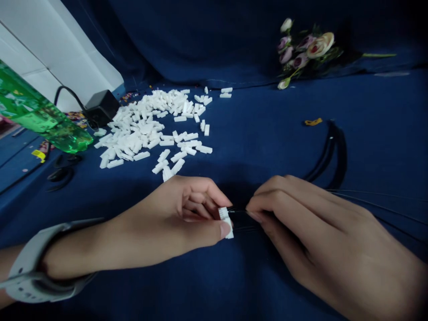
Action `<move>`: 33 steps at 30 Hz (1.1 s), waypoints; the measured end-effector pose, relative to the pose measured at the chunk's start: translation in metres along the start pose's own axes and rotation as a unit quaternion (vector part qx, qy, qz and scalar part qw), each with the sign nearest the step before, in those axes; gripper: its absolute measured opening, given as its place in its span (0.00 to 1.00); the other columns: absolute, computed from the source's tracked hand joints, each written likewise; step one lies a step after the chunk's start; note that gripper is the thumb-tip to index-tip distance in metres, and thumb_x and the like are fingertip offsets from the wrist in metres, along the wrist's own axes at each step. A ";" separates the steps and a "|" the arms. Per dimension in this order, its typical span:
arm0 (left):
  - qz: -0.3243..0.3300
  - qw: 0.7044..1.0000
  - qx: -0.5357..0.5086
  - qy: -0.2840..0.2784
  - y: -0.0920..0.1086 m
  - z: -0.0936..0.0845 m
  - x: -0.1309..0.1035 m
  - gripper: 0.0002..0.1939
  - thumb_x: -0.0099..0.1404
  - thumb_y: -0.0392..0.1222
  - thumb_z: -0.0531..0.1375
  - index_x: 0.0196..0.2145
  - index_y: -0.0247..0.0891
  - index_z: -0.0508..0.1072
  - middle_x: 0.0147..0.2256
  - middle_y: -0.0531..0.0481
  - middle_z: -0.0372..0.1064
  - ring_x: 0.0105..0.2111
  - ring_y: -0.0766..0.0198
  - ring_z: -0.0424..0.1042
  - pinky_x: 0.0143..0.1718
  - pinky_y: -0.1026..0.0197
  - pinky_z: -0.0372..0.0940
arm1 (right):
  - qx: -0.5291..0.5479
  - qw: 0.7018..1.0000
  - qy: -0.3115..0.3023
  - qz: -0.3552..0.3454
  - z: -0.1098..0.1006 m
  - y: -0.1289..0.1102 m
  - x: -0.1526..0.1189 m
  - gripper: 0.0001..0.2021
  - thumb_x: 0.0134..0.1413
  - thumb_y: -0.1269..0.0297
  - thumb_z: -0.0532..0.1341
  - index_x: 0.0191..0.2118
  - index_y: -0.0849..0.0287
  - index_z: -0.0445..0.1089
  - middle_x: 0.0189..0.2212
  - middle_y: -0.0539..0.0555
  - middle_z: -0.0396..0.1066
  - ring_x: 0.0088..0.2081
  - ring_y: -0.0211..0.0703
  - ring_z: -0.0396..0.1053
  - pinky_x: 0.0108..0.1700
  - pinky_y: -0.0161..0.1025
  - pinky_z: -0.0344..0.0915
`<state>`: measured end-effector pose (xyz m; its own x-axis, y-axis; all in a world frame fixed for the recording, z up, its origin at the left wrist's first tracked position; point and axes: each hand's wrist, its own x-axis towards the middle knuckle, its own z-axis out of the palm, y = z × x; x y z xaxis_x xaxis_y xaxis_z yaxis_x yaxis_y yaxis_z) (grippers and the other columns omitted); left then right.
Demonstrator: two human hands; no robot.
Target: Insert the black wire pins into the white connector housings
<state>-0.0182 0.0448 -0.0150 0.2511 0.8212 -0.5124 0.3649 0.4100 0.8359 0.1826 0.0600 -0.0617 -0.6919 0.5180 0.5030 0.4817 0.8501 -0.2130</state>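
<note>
My left hand [180, 218] pinches a small white plastic connector [226, 219] between thumb and fingers, low in the middle of the view. My right hand [314, 232] faces it from the right and pinches thin black wires [238, 210] whose ends meet the connector. Both hands rest on a dark blue cloth [267, 133]. A grey watch [30, 267] sits on my left wrist. A large pile of the same white connectors [150, 127] lies on the cloth beyond my left hand.
A bundle of black wires [329, 154] curves across the cloth behind my right hand. A green plastic bottle [36, 113] lies at the far left, next to a black power adapter [102, 107]. Artificial flowers [304, 49] lie at the back right. A small yellow piece [313, 121] lies near the wires.
</note>
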 end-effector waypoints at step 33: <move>0.029 0.999 -0.019 -0.025 -0.006 0.000 0.000 0.05 0.57 0.36 0.64 0.33 0.41 0.74 0.26 0.60 0.71 0.28 0.74 0.71 0.31 0.75 0.65 | 0.016 0.999 -0.005 -0.027 -0.002 -0.003 0.001 0.08 0.56 0.79 0.53 0.39 0.64 0.66 0.34 0.53 0.65 0.33 0.37 0.61 0.35 0.38 0.62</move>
<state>-0.0202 0.0421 -0.0197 0.3153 0.8240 -0.4707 0.3136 0.3777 0.8712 0.1815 0.0574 -0.0584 -0.7220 0.4721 0.5059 0.4264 0.8793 -0.2121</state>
